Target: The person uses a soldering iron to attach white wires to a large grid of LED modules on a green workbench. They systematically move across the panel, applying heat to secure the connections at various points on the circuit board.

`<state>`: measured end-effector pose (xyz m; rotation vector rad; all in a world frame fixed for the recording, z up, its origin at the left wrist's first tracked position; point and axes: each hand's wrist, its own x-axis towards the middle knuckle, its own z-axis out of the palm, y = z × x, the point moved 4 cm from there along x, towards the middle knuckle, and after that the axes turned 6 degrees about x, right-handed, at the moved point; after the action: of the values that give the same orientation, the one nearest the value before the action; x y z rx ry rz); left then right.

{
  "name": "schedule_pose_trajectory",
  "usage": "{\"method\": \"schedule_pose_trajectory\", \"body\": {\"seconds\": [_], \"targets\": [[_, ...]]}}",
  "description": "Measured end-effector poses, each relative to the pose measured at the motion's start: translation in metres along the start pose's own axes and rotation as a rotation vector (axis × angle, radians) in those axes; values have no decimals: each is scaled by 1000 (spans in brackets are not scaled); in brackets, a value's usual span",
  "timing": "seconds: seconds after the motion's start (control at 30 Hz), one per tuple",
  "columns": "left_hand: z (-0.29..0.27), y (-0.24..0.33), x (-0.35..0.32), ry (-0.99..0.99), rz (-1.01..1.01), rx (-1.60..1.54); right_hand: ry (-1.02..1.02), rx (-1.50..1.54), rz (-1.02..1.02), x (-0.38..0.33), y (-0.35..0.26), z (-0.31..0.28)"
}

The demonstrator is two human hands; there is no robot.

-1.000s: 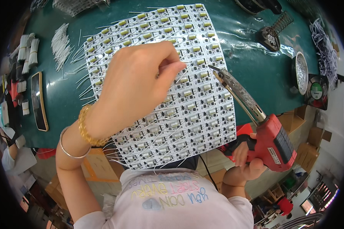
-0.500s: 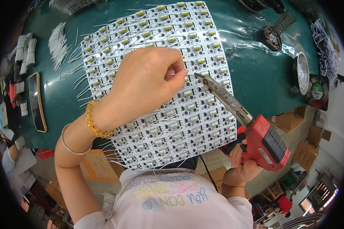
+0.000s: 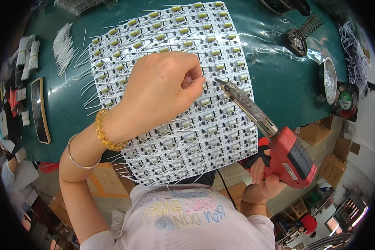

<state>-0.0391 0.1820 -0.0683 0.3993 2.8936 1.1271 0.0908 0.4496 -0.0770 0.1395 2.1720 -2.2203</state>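
Note:
A large panel of white circuit boards (image 3: pixel 214 125) lies across the table's front edge, with rows of small yellowish cylindrical parts and many thin white wires trailing off its left side. Over its middle, my left hand (image 3: pixel 164 83) is closed in a pinch on a thin white wire (image 3: pixel 190 81), mostly hidden by the fingers. Low on the right, my right hand (image 3: pixel 264 179) grips a red soldering gun (image 3: pixel 289 158). Its dark tip points up and left, just right of my left fingertips and apart from them, above the panel.
Loose white wires (image 3: pixel 64 49) and a phone (image 3: pixel 41 110) lie on the green table (image 3: pixel 275 87) at left, beside bundled wires (image 3: pixel 32 58). At right are a coiled iron stand (image 3: pixel 298 39), a round metal dish (image 3: pixel 330 80), a small fan (image 3: pixel 346 100) and a wire heap (image 3: pixel 354 54).
The soldering gun's tip has shifted slightly right, widening the gap to my left fingertips. My left hand stays almost in place, still pinching.

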Motion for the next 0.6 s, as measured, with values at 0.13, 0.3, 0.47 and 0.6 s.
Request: {"method": "schedule_pose_trajectory", "body": {"seconds": [0.13,0.3,0.47,0.6], "targets": [[0,0,0,0,3,12,2,13,-2,1,1,-1],[0,0,0,7,-7,6,11,25,-7,0,1,-1],[-1,0,0,-2,-3,10,40,51,1,-1,1,0],[0,2,1,-6,0,14,41,29,-71,-3,3,-4]]}}
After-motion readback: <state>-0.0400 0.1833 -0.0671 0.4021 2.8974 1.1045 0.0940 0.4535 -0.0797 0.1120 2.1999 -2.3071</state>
